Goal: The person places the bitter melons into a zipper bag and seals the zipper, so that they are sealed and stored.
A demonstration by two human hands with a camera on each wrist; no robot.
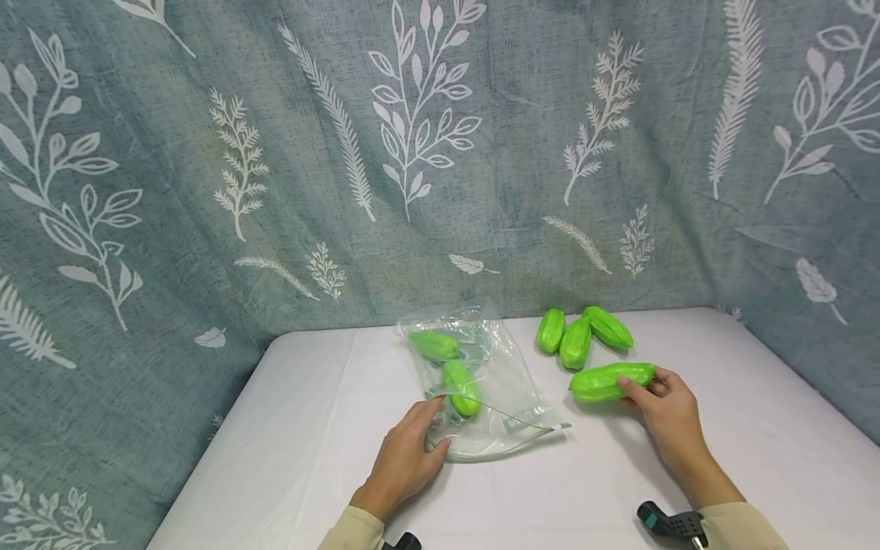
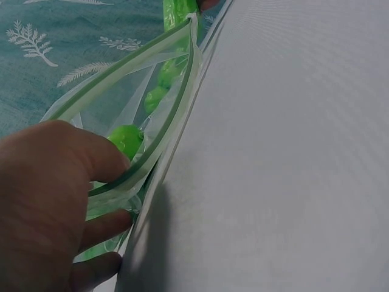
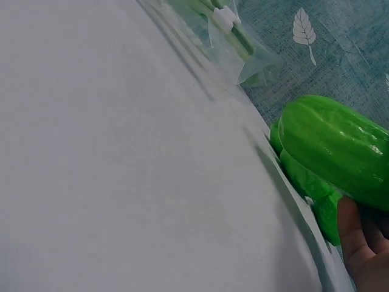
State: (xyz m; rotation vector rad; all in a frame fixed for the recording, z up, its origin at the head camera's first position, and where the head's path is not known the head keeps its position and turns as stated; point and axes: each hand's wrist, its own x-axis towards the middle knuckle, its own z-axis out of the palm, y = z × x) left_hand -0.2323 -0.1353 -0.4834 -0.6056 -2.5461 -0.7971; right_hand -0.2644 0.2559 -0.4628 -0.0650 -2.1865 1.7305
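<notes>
A clear zip bag (image 1: 505, 374) with a green-edged mouth lies on the white table, its mouth gaping toward the front. Two bright green ridged cucumbers, one behind (image 1: 433, 345) and one nearer the mouth (image 1: 462, 389), show through the plastic. At the left end of the mouth, my left hand (image 1: 406, 457) grips the bag's rim; in the left wrist view its digits lie on both sides of the green zip strip (image 2: 173, 115). To the right of the bag, my right hand (image 1: 668, 412) holds another green cucumber (image 1: 605, 383) by its right end, above the table. The right wrist view shows this cucumber (image 3: 334, 146) close up.
Three more green cucumbers, left (image 1: 551, 331), middle (image 1: 575, 344) and right (image 1: 609, 328), lie grouped near the table's back edge. A white slider (image 1: 558, 427) sits at the zip's right end. A grey-green leaf-patterned curtain (image 1: 502, 153) hangs behind the white tabletop (image 1: 289, 428).
</notes>
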